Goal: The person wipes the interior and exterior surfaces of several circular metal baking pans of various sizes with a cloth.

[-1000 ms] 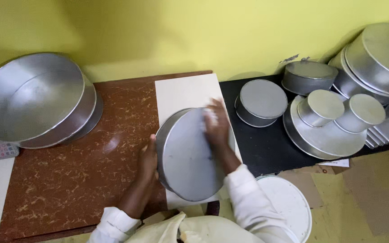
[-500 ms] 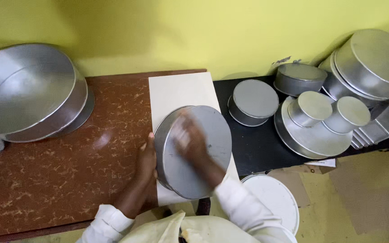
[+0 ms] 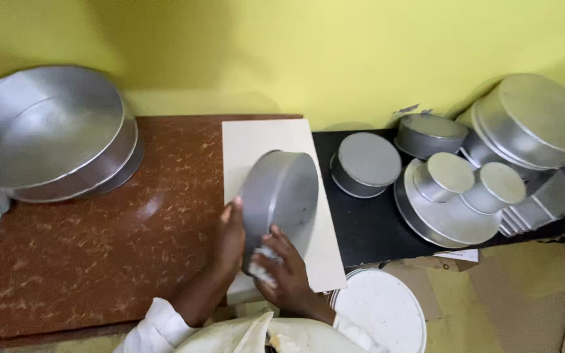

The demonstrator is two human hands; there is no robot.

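Fingers (image 3: pixel 233 225) of both hands curl around tilted round pan (image 3: pixel 282 196).

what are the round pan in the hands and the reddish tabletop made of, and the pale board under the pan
Round pan: looks like thin metal, probably aluminium; dull grey satin sheen, rolled rim. The left hand steadies it on edge while the right hand presses something pale and crumpled to its wall. Reddish tabletop: glossy, mottled brown-red with a glare patch, maybe polished stone or laminate. Pale board: matt cream, flat; material unclear.

Yellow wall (image 3: pixel 308 52), brown marbled table (image 3: pixel 86 261)
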